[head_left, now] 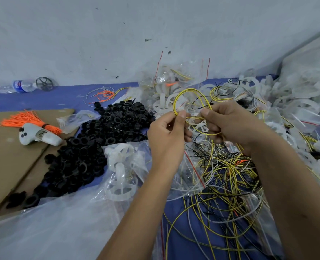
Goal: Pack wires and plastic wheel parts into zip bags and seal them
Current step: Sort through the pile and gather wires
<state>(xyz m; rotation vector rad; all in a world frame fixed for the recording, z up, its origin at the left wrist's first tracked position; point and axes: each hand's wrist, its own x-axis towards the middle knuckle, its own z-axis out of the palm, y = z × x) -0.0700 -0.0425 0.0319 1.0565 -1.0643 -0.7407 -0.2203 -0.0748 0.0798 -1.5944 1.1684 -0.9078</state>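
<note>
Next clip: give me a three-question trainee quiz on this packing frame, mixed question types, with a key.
1. True or false: both hands pinch the looped yellow wire.
2. The pile of black ring parts lies on which side of the left hand? A) the person's left B) the person's right
3. Fill in: the bundle of orange ties rests on brown ____.

Key: 1 true, the right hand holds it too. 2 A. 3 cardboard.

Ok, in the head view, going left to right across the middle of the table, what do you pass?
Bundle of orange cable ties → heap of black plastic rings → left hand → loop of yellow wire pinched by both hands → right hand → pile of translucent white plastic wheels.
</note>
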